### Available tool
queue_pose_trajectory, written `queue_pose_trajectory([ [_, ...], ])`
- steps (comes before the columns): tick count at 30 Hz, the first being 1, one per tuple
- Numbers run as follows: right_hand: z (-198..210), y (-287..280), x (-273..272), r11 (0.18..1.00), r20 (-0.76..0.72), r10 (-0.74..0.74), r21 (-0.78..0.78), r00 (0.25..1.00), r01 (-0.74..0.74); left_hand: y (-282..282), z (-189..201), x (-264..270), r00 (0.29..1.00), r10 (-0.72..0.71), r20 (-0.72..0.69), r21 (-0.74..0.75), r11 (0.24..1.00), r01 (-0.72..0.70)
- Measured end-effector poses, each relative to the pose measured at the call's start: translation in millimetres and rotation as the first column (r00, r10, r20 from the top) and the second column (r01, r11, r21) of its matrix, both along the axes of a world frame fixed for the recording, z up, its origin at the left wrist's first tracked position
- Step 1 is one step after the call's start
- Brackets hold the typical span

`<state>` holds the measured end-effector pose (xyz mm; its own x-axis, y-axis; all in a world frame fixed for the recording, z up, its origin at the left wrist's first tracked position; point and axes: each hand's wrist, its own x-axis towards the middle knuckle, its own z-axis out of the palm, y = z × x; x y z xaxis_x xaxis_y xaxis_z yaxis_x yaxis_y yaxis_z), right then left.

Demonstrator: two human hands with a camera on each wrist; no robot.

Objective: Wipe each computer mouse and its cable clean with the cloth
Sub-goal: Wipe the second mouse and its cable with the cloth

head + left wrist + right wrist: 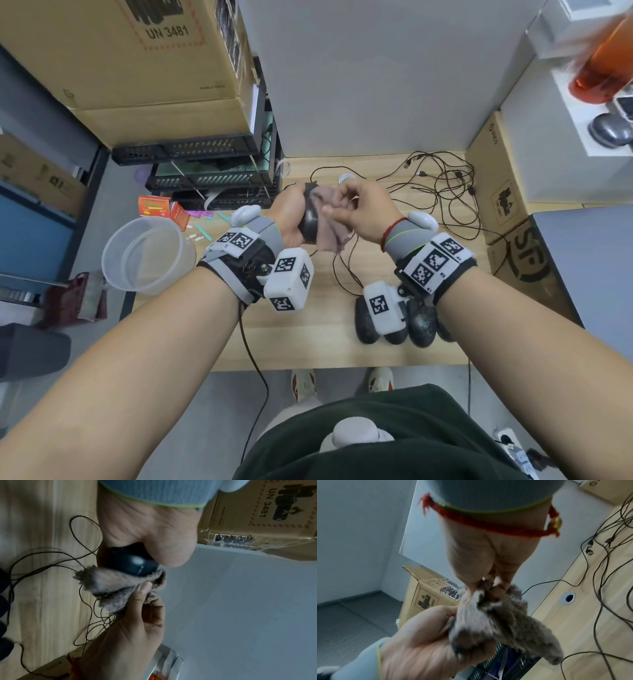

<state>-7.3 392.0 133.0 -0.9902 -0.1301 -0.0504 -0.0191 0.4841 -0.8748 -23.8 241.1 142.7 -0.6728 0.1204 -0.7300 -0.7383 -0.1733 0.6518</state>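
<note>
**Mouse held in the air, cloth on its shell: a tugged cable is the main risk**

Head view: the left hand [291, 219] holds a black mouse [311, 222] above the wooden table [308, 342], its fingers curled round the body. The right hand [359, 209] pinches the brown cloth [329, 219] between thumb and fingers and presses it to the mouse's right side. The mouse's long axis runs near to far, tilted up, with the cable end seemingly at the far side. Its cable joins the tangle of cables [438, 192] on the far right. A hard wipe could, I judge, drag that tangle or twist the mouse out of the grip. More mice [421, 325] lie near the table's front edge, partly hidden by the right wrist; a snagged cable could pull one off.

Left wrist view: the palm wraps the mouse [132, 562], leaving one rounded end bare, and the cloth [111, 588] touches that end. The grip covers much of the shell, so covered patches may go unwiped unless the mouse is turned.

Right wrist view: thumb and fingertips [496, 591] are closed on bunched cloth [505, 626], which hides the mouse. A loose corner hangs down and could catch a cable.
</note>
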Motion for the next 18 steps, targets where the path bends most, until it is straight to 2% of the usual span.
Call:
queue_pose_trajectory([
  [2, -2.2, -0.2, -2.0, 0.995, -0.022, -0.097, -0.032, 0.995, 0.097, 0.7, 4.8, 1.4, 1.0, 0.013, -0.007, 0.024, 1.0, -0.013],
  [3, -1.5, -2.0, -0.4, 0.996, -0.033, -0.088, -0.033, 0.996, 0.087, 0.0, 5.5, 0.9, 0.999, 0.041, -0.008, 0.04, 0.998, -0.04],
  [5, 1.1, -9.2, 7.8, 1.0, -0.055, 0.024, -0.009, 0.998, -0.025, -2.0, 4.4, -1.0, 0.993, 0.116, -0.006, 0.04, 0.992, -0.116],
  [7, 2.0, -17.2, 18.0, 0.983, -0.065, 0.158, 0.108, 0.985, -0.15, -4.1, 5.0, -2.6, 0.987, 0.16, -0.026, -0.016, 0.987, -0.16],
  [9, 0.3, -19.0, 20.8, 0.972, -0.075, 0.182, 0.165, 0.98, -0.168, -2.3, 8.7, -3.3, 0.985, 0.168, -0.03, -0.02, 0.985, -0.169],
  [13, -2.6, -3.6, 10.3, 0.996, -0.037, 0.087, -0.009, 0.995, -0.088, -1.2, 14.3, -6.6, 0.987, 0.153, -0.051, -0.015, 0.988, -0.154],
  [16, -0.8, 3.1, 2.2, 0.994, -0.046, -0.053, -0.093, 0.998, 0.049, 2.2, 11.0, -2.6, 0.996, 0.069, -0.055, -0.009, 0.998, -0.07],
  [18, 2.3, 4.9, -1.7, 0.986, -0.044, -0.096, -0.142, 0.994, 0.089, 6.8, 5.8, 0.8, 0.998, 0.036, -0.06, 0.004, 0.999, -0.036],
])
